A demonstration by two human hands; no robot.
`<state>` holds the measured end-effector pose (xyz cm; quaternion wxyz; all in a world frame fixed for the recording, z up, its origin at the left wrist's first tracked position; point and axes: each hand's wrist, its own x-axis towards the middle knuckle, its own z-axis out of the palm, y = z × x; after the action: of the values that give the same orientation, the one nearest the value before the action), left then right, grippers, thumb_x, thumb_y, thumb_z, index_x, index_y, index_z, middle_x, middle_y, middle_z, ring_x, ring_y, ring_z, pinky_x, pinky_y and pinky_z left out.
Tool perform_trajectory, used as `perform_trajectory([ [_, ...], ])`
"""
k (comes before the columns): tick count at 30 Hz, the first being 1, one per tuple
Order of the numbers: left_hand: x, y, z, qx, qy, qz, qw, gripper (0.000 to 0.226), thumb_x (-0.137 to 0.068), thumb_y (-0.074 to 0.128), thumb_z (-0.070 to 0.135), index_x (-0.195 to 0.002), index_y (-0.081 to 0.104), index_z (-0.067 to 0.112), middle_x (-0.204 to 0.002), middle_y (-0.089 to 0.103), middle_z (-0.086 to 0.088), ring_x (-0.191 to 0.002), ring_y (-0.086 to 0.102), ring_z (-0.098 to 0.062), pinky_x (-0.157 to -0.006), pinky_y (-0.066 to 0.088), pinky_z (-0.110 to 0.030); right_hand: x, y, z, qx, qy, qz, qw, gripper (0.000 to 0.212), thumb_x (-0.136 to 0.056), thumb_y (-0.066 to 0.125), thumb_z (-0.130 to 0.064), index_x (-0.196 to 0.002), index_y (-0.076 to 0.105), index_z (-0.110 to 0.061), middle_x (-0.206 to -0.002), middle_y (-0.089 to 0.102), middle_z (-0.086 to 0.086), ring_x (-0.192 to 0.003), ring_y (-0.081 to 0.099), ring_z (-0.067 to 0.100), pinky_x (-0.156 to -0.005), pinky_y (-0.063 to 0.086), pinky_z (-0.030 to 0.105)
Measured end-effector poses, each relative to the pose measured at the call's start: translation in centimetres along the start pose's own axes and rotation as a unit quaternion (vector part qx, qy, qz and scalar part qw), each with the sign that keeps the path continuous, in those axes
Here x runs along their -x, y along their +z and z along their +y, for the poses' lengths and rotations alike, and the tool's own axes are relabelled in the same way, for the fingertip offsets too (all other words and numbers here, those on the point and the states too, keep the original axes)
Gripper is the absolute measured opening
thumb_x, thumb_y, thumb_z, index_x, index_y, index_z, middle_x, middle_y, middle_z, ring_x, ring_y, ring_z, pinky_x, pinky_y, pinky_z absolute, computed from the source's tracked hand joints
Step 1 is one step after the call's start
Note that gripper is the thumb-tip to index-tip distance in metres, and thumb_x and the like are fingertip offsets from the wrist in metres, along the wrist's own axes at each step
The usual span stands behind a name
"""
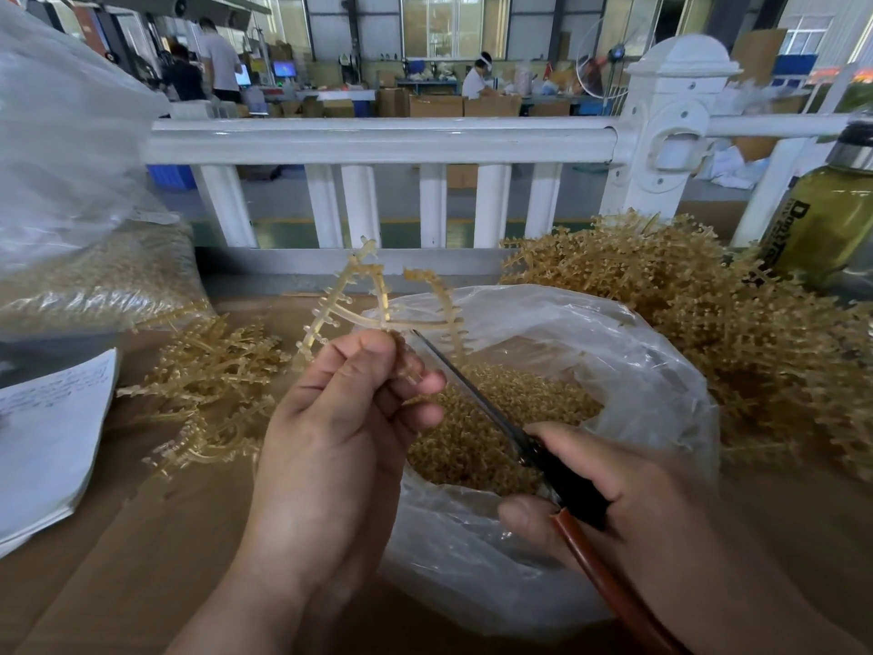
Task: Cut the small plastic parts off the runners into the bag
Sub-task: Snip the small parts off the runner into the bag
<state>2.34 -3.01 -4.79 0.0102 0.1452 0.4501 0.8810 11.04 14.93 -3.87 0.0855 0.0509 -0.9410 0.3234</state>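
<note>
Runner [327, 302] pinched in my left hand [340, 418] above bag [628, 352] so cut parts [491, 418] drop in; my right hand [614, 489] grips scissors [472, 392], blades at branch.

left grip [340, 418]: raised, fingers pinching runner [378, 295] | right grip [614, 489]: lower, curled round scissors [472, 390]

A white railing [378, 139] runs behind the bench [141, 536]. A bottle [831, 215] of yellow-green liquid stands at right. A stack of papers [42, 442] lies at left.
</note>
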Motion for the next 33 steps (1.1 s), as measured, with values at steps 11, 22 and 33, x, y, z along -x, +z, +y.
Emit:
perform_trajectory([
  [11,0.04,0.17,-0.18,0.014,-0.014,0.007,1.000,0.027,-0.092,0.056,0.019,-0.070,0.070,0.025,-0.071,0.063,-0.004,-0.066,0.061,-0.012,-0.058,0.053,-0.023,-0.04,0.14,-0.01,0.022,-0.006,0.009,1.000,0.054,-0.068,0.050,-0.082,-0.116,0.045,-0.057,-0.108,0.055,-0.031,-0.093,0.058,-0.009,-0.084,0.043,0.012],
  [22,0.23,0.41,-0.34,0.024,-0.022,0.017,0.999,0.023,-0.088,0.058,0.020,-0.069,0.070,0.024,-0.072,0.063,-0.005,-0.066,0.062,-0.012,-0.056,0.053,-0.023,-0.06,0.25,0.09,0.025,-0.014,0.014,0.999,0.046,-0.072,0.056,-0.075,-0.112,0.046,-0.055,-0.100,0.058,-0.025,-0.084,0.060,-0.004,-0.078,0.045,0.016],
  [33,0.11,0.36,-0.54,0.033,-0.029,0.018,0.999,0.020,-0.087,0.059,0.021,-0.070,0.069,0.023,-0.074,0.062,-0.004,-0.067,0.061,-0.012,-0.056,0.053,-0.023,-0.15,-0.06,-0.08,0.026,0.000,-0.008,1.000,0.050,-0.070,0.056,-0.073,-0.114,0.050,-0.048,-0.092,0.062,-0.018,-0.082,0.061,0.002,-0.074,0.046,0.023],
])
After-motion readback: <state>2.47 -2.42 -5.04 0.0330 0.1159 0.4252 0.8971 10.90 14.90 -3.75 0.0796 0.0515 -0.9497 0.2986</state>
